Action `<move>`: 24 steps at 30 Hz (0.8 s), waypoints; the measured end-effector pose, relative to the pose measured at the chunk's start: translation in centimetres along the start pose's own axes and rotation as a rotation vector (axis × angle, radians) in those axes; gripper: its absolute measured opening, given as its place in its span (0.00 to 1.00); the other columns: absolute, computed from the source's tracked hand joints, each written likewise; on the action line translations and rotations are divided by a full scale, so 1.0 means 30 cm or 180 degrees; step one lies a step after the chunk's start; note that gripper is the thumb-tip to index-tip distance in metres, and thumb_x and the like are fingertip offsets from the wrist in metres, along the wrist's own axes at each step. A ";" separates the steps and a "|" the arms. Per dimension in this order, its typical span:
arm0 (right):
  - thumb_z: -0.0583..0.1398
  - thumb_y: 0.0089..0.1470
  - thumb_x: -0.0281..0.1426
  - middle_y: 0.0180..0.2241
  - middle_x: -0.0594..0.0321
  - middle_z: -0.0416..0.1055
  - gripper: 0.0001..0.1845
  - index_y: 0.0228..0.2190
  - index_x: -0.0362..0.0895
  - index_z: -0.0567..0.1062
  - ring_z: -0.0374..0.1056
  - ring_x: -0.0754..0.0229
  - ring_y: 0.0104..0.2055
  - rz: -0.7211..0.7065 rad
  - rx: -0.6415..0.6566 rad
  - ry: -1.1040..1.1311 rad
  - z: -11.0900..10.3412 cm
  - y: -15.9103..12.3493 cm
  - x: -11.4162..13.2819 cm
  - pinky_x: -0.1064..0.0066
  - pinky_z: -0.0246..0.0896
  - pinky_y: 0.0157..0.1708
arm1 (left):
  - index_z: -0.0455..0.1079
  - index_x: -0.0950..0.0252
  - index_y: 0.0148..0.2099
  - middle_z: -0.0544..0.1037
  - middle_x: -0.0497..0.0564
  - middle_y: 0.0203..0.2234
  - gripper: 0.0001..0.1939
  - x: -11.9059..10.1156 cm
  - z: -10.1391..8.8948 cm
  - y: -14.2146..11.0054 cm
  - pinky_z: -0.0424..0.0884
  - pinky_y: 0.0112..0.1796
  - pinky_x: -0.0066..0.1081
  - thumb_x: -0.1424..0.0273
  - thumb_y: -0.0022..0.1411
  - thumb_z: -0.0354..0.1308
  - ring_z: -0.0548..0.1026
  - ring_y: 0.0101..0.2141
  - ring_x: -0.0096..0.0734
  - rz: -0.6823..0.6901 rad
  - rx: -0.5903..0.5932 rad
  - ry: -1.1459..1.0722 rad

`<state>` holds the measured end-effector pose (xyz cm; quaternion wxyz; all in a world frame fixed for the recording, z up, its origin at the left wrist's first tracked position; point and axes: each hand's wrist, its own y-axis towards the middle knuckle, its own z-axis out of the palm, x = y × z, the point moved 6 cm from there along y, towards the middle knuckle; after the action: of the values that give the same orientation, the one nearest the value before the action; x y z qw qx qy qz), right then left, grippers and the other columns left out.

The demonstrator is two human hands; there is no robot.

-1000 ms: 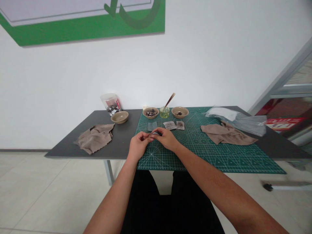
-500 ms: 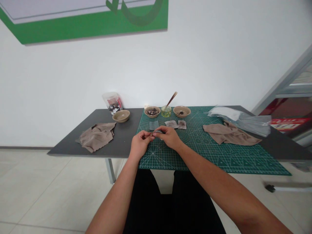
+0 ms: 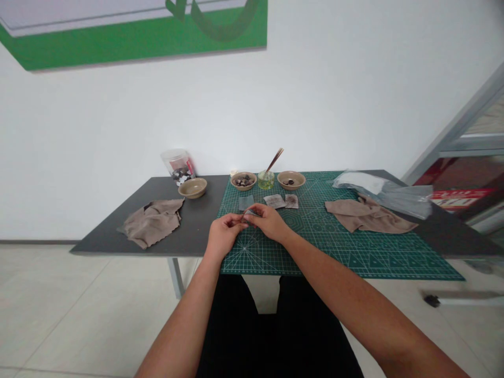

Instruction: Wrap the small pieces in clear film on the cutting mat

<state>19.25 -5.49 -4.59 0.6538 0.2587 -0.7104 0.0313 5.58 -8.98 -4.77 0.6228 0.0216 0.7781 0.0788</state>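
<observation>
My left hand (image 3: 222, 234) and my right hand (image 3: 269, 222) meet over the near left part of the green cutting mat (image 3: 354, 247). Together they pinch a small grey strip (image 3: 247, 213) between their fingertips; what it is made of I cannot tell. Just beyond the hands lie a small grey square (image 3: 246, 202) and two small stained patches (image 3: 274, 200) (image 3: 292, 200) on the mat.
Two tan bowls (image 3: 243, 181) (image 3: 291, 180) flank a small glass (image 3: 266, 180) with a brush in it. A third bowl (image 3: 192, 187) and a plastic jar (image 3: 178, 165) stand on the dark table (image 3: 118, 233). Brown cloths (image 3: 153, 222) (image 3: 367, 216) lie left and right; a plastic bag (image 3: 384, 191) lies far right.
The hands stay together on the small strip with only slight finger movement. The view has shifted a little with my head.
</observation>
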 end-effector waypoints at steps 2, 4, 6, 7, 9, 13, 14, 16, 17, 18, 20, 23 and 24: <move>0.61 0.50 0.38 0.25 0.67 0.69 0.11 0.32 0.44 0.73 0.63 0.65 0.24 0.0070 -0.0066 -0.0010 -0.008 0.002 -0.008 0.72 0.59 0.25 | 0.76 0.64 0.33 0.79 0.48 0.26 0.10 0.003 0.000 0.001 0.70 0.34 0.32 0.69 0.44 0.65 0.75 0.28 0.32 -0.0008 -0.0024 -0.0036; 0.62 0.49 0.39 0.23 0.67 0.69 0.12 0.31 0.43 0.73 0.63 0.65 0.23 0.0136 -0.0272 0.0043 -0.024 0.006 -0.015 0.72 0.59 0.24 | 0.75 0.64 0.32 0.80 0.50 0.28 0.10 0.005 0.001 0.002 0.71 0.37 0.34 0.69 0.43 0.65 0.76 0.31 0.33 -0.0035 -0.0067 -0.0122; 0.63 0.47 0.40 0.22 0.67 0.68 0.13 0.30 0.43 0.72 0.64 0.65 0.22 0.0184 -0.0460 0.0232 -0.037 0.009 -0.019 0.73 0.59 0.22 | 0.75 0.65 0.34 0.80 0.51 0.31 0.12 0.005 0.001 0.003 0.71 0.39 0.35 0.69 0.43 0.65 0.77 0.33 0.34 -0.0034 -0.0127 -0.0208; 0.63 0.46 0.41 0.22 0.67 0.68 0.14 0.30 0.43 0.72 0.64 0.65 0.22 0.0202 -0.0505 0.0373 -0.039 0.011 -0.019 0.73 0.59 0.21 | 0.75 0.65 0.36 0.80 0.52 0.32 0.13 0.004 0.001 0.004 0.71 0.40 0.35 0.69 0.44 0.65 0.77 0.33 0.34 -0.0012 -0.0155 -0.0270; 0.64 0.44 0.42 0.24 0.67 0.69 0.16 0.30 0.43 0.72 0.65 0.65 0.21 0.0246 -0.0488 0.0684 -0.035 0.012 -0.015 0.73 0.60 0.20 | 0.73 0.65 0.38 0.80 0.52 0.34 0.15 -0.001 0.000 0.004 0.71 0.40 0.34 0.70 0.45 0.64 0.77 0.34 0.33 0.0060 -0.0206 -0.0425; 0.67 0.40 0.43 0.27 0.66 0.70 0.19 0.31 0.44 0.72 0.66 0.65 0.23 0.0405 -0.0154 0.1195 -0.003 0.008 0.003 0.73 0.62 0.20 | 0.73 0.66 0.35 0.79 0.53 0.33 0.10 -0.019 -0.009 0.001 0.71 0.39 0.33 0.72 0.46 0.61 0.76 0.34 0.32 0.0241 -0.0260 -0.0389; 0.68 0.39 0.42 0.26 0.67 0.70 0.19 0.30 0.44 0.72 0.66 0.66 0.23 0.0435 -0.0071 0.1276 0.005 0.007 0.007 0.73 0.62 0.20 | 0.73 0.66 0.34 0.79 0.53 0.34 0.09 -0.027 -0.014 -0.001 0.71 0.38 0.32 0.71 0.47 0.62 0.76 0.35 0.33 0.0327 -0.0288 -0.0251; 0.69 0.38 0.41 0.25 0.67 0.70 0.19 0.29 0.43 0.72 0.66 0.66 0.23 0.0471 0.0017 0.1374 0.013 0.005 0.011 0.74 0.61 0.20 | 0.75 0.65 0.33 0.79 0.52 0.33 0.08 -0.038 -0.022 -0.005 0.71 0.37 0.31 0.69 0.48 0.62 0.75 0.35 0.33 0.0450 -0.0345 -0.0032; 0.69 0.38 0.41 0.25 0.68 0.69 0.19 0.29 0.43 0.72 0.66 0.66 0.23 0.0487 0.0033 0.1406 0.015 0.005 0.011 0.74 0.61 0.20 | 0.75 0.65 0.33 0.79 0.51 0.32 0.08 -0.039 -0.023 -0.006 0.70 0.36 0.31 0.68 0.48 0.62 0.75 0.33 0.32 0.0454 -0.0356 0.0017; 0.69 0.38 0.41 0.25 0.68 0.69 0.19 0.29 0.43 0.72 0.66 0.66 0.23 0.0502 0.0044 0.1428 0.016 0.004 0.009 0.74 0.62 0.20 | 0.75 0.65 0.34 0.78 0.51 0.30 0.09 -0.037 -0.023 -0.007 0.70 0.34 0.30 0.68 0.48 0.62 0.75 0.31 0.31 0.0415 -0.0348 0.0023; 0.69 0.38 0.40 0.26 0.68 0.69 0.18 0.29 0.44 0.73 0.66 0.66 0.24 0.0513 0.0082 0.1438 0.018 0.003 0.004 0.74 0.63 0.21 | 0.75 0.65 0.35 0.78 0.49 0.26 0.10 -0.031 -0.019 -0.009 0.69 0.32 0.29 0.68 0.48 0.62 0.74 0.27 0.29 0.0305 -0.0307 -0.0008; 0.69 0.38 0.40 0.26 0.68 0.70 0.17 0.29 0.43 0.73 0.65 0.66 0.25 0.0492 0.0135 0.1417 0.021 0.000 0.003 0.73 0.65 0.24 | 0.75 0.65 0.36 0.77 0.48 0.26 0.10 -0.032 -0.010 -0.013 0.68 0.31 0.28 0.68 0.49 0.62 0.73 0.26 0.29 0.0297 -0.0270 0.0164; 0.69 0.38 0.40 0.27 0.68 0.70 0.17 0.28 0.43 0.73 0.66 0.66 0.25 0.0489 0.0145 0.1409 0.022 -0.001 0.004 0.73 0.66 0.24 | 0.75 0.64 0.36 0.78 0.49 0.26 0.10 -0.034 -0.007 -0.014 0.68 0.31 0.28 0.68 0.49 0.61 0.73 0.27 0.29 0.0317 -0.0257 0.0243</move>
<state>18.66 -5.82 -4.59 0.7833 0.2053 -0.5664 0.1529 5.63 -9.54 -3.80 0.5884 0.0322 0.7954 0.1418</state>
